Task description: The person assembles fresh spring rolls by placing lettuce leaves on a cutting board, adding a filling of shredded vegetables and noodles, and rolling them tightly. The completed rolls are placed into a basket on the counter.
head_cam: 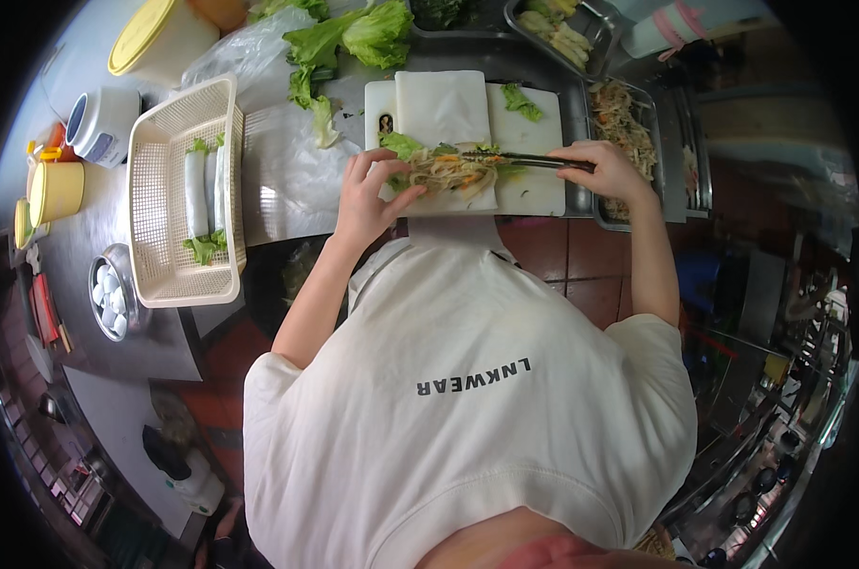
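A stack of square white wrapper sheets (444,107) lies on a white cutting board (536,195). Across its near part runs a heap of shredded vegetable filling (454,172), with leaf lettuce (401,144) under and beside it. My left hand (372,188) is at the heap's left end, fingers and thumb apart around it; the fingertips seem to touch the filling. From the right, my right hand (604,167) grips black tongs (536,160), whose tips rest in the filling. A loose lettuce piece (520,102) lies farther back on the board.
A metal tray of shredded filling (621,117) stands right of the board. At left, a cream plastic basket (141,213) holds white rolls (196,192) with lettuce ends. Lettuce leaves (372,35) and a clear plastic bag (252,46) lie behind; a bowl of eggs (109,299) sits far left.
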Available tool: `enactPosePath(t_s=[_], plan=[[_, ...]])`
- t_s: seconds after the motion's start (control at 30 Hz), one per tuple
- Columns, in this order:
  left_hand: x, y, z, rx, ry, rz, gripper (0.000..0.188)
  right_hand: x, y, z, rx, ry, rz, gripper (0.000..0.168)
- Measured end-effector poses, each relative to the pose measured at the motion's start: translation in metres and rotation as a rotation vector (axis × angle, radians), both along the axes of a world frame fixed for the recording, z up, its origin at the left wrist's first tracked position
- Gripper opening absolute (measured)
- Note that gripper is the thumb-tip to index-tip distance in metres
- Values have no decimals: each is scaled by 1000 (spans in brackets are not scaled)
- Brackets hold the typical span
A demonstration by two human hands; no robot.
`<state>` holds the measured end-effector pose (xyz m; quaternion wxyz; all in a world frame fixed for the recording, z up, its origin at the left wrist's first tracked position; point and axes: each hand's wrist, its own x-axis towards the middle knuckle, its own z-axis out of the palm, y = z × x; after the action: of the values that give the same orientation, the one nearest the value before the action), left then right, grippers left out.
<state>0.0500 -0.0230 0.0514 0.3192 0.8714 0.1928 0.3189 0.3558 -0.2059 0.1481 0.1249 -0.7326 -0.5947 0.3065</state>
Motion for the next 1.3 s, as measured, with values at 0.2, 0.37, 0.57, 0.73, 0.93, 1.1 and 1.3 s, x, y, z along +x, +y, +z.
enactPosePath(t_s=[0.2,0.37,0.57,0.73,0.93,1.1,1.3], plan=[[-4,-1,-2,-20,-35,35,36,2,-5,-17,111,26,-114,33],[-5,-1,0,-16,-9,28,36,4,4,-22,92,-225,-45,35],[-6,2,-3,-32,-28,38,34,5,7,-15,87,-232,-18,32],[-8,1,-2,-36,-8,26,35,9,6,-25,239,-310,54,29],[-8,-3,-2,-40,25,22,45,-13,1,15,-18,-218,17,32],[-2,-8,1,-21,93,-8,53,-14,-1,13,-3,-31,-69,34],[0,-10,0,-83,-54,-3,50,17,-6,-28,33,-20,-181,35]])
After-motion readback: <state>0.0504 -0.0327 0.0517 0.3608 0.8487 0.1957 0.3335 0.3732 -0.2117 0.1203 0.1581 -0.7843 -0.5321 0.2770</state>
